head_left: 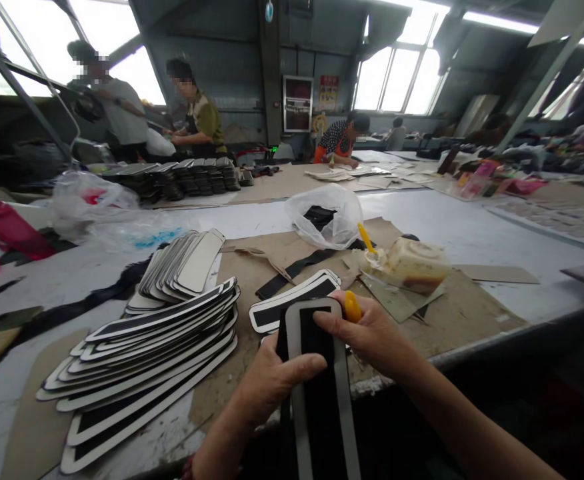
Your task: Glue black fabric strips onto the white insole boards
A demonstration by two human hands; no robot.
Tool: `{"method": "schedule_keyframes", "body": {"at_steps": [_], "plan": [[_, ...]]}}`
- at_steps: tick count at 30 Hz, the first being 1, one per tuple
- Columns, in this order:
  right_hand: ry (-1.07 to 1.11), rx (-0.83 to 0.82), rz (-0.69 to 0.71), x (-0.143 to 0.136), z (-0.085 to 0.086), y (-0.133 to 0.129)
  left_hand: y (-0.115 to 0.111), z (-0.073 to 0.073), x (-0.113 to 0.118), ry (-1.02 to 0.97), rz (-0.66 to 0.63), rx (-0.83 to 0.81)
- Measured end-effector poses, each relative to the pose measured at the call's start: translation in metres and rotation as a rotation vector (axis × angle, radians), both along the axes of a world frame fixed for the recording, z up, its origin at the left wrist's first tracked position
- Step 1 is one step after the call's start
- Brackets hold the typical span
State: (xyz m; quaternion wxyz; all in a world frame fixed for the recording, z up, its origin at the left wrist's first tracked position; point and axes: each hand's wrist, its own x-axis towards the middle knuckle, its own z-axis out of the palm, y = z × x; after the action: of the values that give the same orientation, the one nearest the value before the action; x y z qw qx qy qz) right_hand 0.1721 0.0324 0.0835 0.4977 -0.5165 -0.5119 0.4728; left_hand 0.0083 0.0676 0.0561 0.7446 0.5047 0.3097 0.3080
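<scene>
A long black strip with a pale border (317, 393) is held upright between both hands at the table's front edge. My left hand (272, 377) grips its left side, thumb across the black middle. My right hand (372, 333) pinches the top right corner, and a yellow-handled tool (353, 307) is tucked in its fingers. Just behind lie a few similar bordered pieces (297, 300). To the left, a fanned stack of bordered black pieces (157, 353) sits below a stack of pale pieces (199, 263).
A glue container (412, 263) with a yellow-handled brush (366, 239) stands at centre right. Behind it is a plastic bag (327, 217) holding black pieces. Brown card (465, 320) covers part of the table. Several people work farther back; dark stacks (192, 180) stand at the far left.
</scene>
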Motion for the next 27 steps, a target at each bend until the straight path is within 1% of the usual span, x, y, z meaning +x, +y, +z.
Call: {"method": "schedule_keyframes", "body": {"at_steps": [5,9,11,14,16,18,20,23,25,27], "plan": [[-0.104,-0.001,0.046,0.0,-0.002,0.002,-0.001,0.003,0.004,0.002,0.068,0.031],[-0.157,0.027,0.015,0.004,-0.01,0.005,-0.002,0.002,0.007,-0.044,0.108,-0.06],[-0.175,0.031,0.01,0.005,-0.018,0.004,-0.002,0.0,0.009,-0.075,0.156,-0.106],[-0.124,-0.061,0.076,0.004,-0.028,0.0,-0.001,-0.002,0.011,-0.099,0.233,-0.16],[-0.042,-0.135,0.123,0.003,-0.032,-0.004,-0.001,-0.003,0.01,-0.089,0.238,-0.181],[0.022,-0.167,0.164,0.002,-0.033,-0.007,0.001,-0.003,0.008,-0.063,0.23,-0.188],[0.034,-0.166,0.208,0.004,-0.03,-0.008,0.004,-0.002,0.003,-0.038,0.237,-0.178],[-0.01,-0.163,0.284,0.006,-0.026,-0.009,0.009,0.001,-0.006,0.01,0.264,-0.12],[-0.056,-0.17,0.329,0.006,-0.025,-0.009,0.012,0.003,-0.011,0.055,0.244,-0.058],[-0.109,-0.173,0.366,0.005,-0.026,-0.007,0.012,0.006,-0.015,0.09,0.193,0.003]]}}
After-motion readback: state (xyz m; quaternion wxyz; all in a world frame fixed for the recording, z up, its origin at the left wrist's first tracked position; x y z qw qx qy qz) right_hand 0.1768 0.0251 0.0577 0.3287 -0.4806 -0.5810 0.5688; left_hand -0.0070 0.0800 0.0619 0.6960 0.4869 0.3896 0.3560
